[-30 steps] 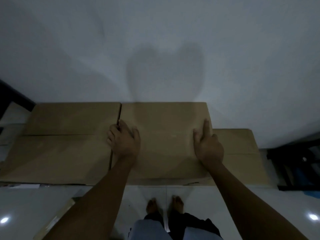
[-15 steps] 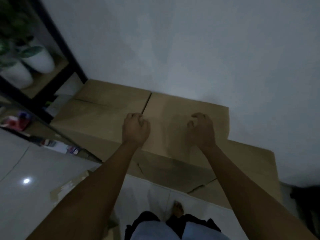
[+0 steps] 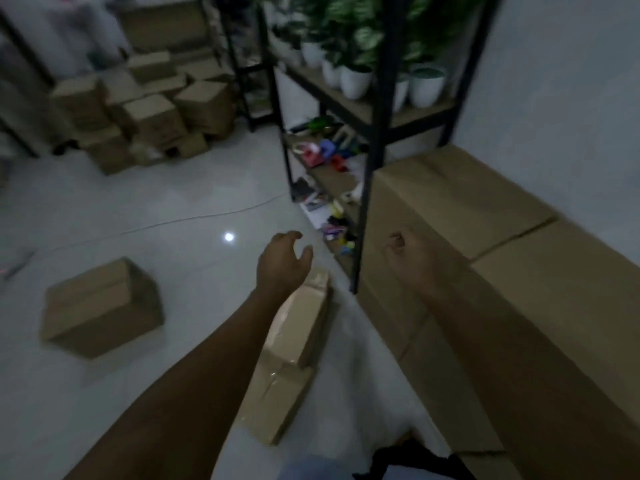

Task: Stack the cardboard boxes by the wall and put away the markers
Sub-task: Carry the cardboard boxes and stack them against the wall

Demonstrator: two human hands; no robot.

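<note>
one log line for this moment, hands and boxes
left hand: empty, over floor | right hand: empty, near stacked boxes | loose boxes on floor: small box, long box

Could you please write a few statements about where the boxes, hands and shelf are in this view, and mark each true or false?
1. Both hands are holding nothing. True: the left hand and right hand hang free with loosely curled fingers.
2. A small cardboard box sits alone on the floor to the left. True.
3. The long flat box lies on top of the large boxes by the wall. False: it lies on the floor beside the large boxes.
4. The black shelf holds only cardboard boxes. False: white plant pots stand on it.
</note>
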